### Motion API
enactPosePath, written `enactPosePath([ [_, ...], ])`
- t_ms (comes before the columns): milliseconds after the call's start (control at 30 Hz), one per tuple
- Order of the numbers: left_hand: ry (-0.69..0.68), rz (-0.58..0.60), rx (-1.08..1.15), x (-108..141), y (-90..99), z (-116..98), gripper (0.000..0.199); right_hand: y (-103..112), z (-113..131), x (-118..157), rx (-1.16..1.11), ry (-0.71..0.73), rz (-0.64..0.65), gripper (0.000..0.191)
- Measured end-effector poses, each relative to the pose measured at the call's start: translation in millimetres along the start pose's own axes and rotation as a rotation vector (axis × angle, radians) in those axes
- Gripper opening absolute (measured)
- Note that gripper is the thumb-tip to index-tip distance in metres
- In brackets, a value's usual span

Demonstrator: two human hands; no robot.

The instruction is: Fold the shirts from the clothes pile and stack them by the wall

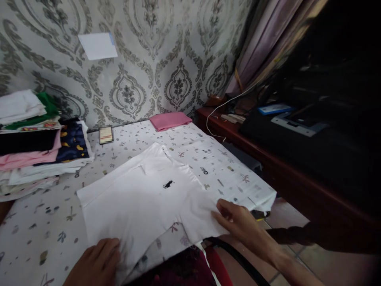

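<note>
A white shirt [133,198] with a small black emblem on its chest lies spread over a patterned white cloth [238,178]. At the shirt's lower left edge rests my left hand [97,260], back up, its fingers bent together on the fabric; whether they pinch it is hard to see. On the right side, my right hand [235,218] grips the sleeve between thumb and fingers. The shirt's lower edge lies near the front of the covered surface.
Folded clothes [32,143] are stacked at the left. A folded pink cloth [170,120] and a small pixelated item [106,134] lie near the patterned wall. A dark red wooden desk [268,159] with a white cable stands at the right.
</note>
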State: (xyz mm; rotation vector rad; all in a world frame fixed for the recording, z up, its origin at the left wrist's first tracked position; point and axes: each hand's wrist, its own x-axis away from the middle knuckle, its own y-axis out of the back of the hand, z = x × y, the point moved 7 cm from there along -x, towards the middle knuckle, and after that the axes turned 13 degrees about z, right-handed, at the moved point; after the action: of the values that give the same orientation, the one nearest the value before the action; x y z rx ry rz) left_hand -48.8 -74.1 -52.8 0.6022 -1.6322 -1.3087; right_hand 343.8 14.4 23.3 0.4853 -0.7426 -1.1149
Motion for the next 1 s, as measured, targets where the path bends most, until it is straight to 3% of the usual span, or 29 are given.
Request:
enactPosePath([
  [67, 0.014, -0.001, 0.176, -2, 3.8, 4, 0.04, 3, 6, -7, -0.251, -0.028, 0.126, 0.038],
  [167, 0.002, -0.008, 0.533, -7, 26.7, 21, 0.021, 11, 29, -31, -0.649, -0.033, 0.232, 0.042],
  [300, 0.085, 0.025, 0.945, -15, 67.8, 58, 0.034, 21, 74, -98, -1.038, 0.046, 0.204, 0.028],
  [400, 0.181, 0.058, 1.156, -19, 86.4, 81, 0.044, 20, 88, -146, -1.172, 0.056, 0.123, 0.013],
  [500, 0.277, 0.026, 1.034, -20, 95.4, 98, 0.047, 21, 76, -166, -1.07, 0.074, 0.004, 0.01],
  [600, 0.347, -0.061, 0.813, -26, 106.8, 108, 0.045, 29, 51, -161, -0.847, 0.149, -0.1, 0.013],
  [667, 0.324, -0.087, 0.69, -41, 120.7, 106, 0.042, 37, 32, -153, -0.691, 0.174, -0.171, 0.013],
  [767, 0.221, -0.114, 0.572, -84, 151.3, 89, 0.039, 41, 11, -143, -0.469, 0.174, -0.189, 0.016],
  [900, 0.057, -0.124, 0.562, -165, 189.0, 57, 0.039, 39, 3, -131, -0.199, 0.186, -0.162, 0.022],
  [1000, 0.083, -0.137, 0.582, -224, 202.5, 47, 0.034, 36, 9, -124, -0.049, 0.221, -0.149, 0.019],
])
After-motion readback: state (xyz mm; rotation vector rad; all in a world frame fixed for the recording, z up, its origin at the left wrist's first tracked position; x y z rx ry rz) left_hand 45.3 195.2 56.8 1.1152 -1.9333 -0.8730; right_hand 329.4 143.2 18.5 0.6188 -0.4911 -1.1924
